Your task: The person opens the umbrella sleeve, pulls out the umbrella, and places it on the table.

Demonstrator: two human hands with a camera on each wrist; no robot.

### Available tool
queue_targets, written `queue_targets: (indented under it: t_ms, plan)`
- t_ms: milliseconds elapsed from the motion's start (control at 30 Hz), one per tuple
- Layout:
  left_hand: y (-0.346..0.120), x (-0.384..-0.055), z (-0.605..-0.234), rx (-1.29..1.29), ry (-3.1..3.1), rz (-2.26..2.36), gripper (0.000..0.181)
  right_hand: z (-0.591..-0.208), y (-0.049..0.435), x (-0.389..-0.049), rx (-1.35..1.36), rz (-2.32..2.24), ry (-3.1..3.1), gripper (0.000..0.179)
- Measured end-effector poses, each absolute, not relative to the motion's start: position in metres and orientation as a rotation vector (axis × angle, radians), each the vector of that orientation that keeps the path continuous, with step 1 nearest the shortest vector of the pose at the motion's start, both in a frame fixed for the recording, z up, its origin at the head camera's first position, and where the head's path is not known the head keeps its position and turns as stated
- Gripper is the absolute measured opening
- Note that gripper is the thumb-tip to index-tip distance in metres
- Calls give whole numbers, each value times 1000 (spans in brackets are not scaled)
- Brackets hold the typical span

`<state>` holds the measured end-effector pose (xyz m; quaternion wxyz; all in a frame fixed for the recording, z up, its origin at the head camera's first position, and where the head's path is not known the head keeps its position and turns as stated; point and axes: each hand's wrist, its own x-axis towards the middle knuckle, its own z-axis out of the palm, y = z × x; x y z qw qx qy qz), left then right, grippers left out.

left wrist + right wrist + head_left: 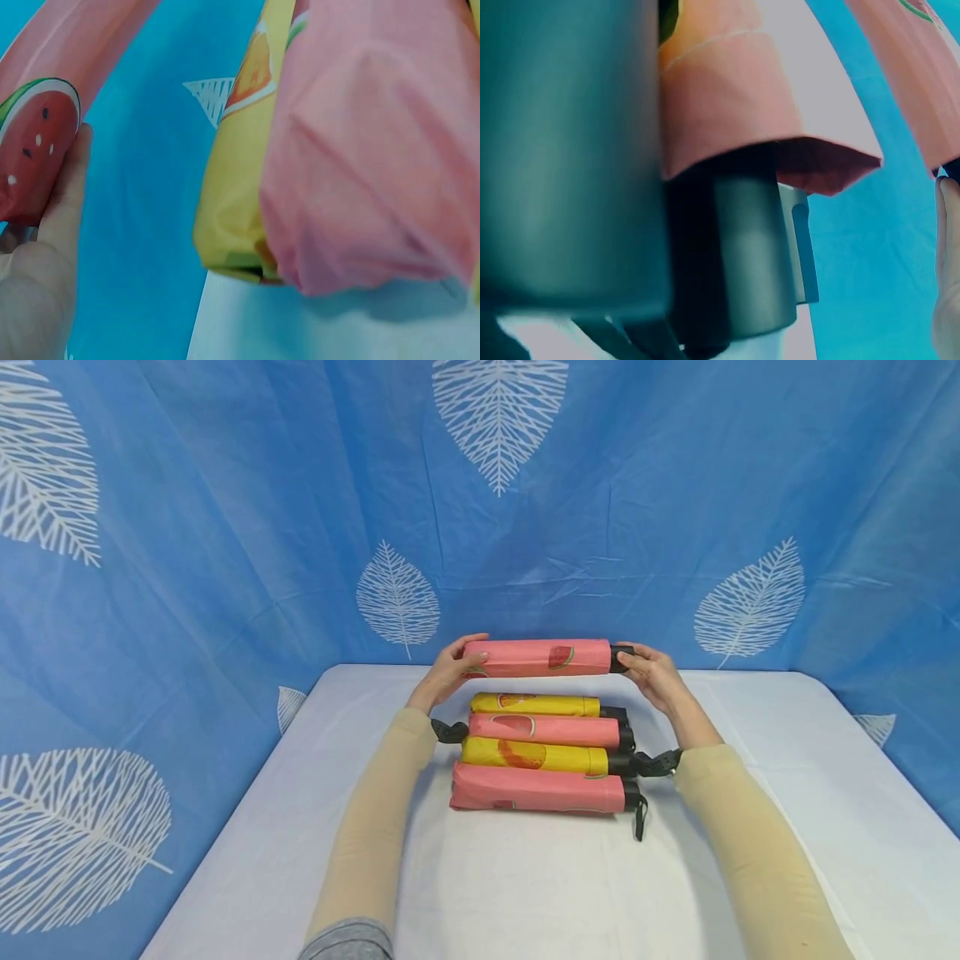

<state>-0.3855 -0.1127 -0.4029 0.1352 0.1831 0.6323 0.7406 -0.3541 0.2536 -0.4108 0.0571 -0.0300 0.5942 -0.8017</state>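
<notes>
Evidently, you have the upper pink umbrella (536,658) held level between both hands, beyond the row and apart from it, seemingly above the tabletop's far edge. Your left hand (448,670) grips its fabric end, thumb in front; your right hand (654,678) pinches the black handle (617,651) at the other end. It should feel fairly light, with a stiff core inside a soft, rather slick cover that could slide under a loose thumb. The hard handle is probably the surest hold, with the fabric end supported as you have it. Nothing about it looks fragile.

Nearer you, four more folded umbrellas lie side by side: far yellow (555,705), middle pink (570,728), near yellow (562,758) and front pink (540,788), handles to your right. The tabletop (555,885) is covered in white, and a blue curtain (525,552) with white leaves hangs behind it.
</notes>
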Motion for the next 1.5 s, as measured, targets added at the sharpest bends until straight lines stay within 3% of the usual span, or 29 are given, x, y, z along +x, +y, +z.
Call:
queue_targets:
  t_ms: [133,367,567,767,1000,1500]
  plan:
    - [-118,-386,-403,529,1850,2147,52,-410,257,-354,-89,-2458,1776,53]
    - [-126,-387,-406,514,1847,2150,52,-411,263,-351,-83,-2438,1797,72]
    - [-136,-380,-399,508,1848,2142,53,-415,273,-350,-81,-2444,1806,70]
    - [-149,-375,-392,497,1877,2128,55,-417,283,-346,-123,-2499,1780,63]
    - [-160,-380,-400,416,1863,2182,53,-418,293,-340,-185,-2529,1718,24]
    - [-174,-386,-412,394,1910,2225,47,-425,310,-338,-222,-2548,1726,23]
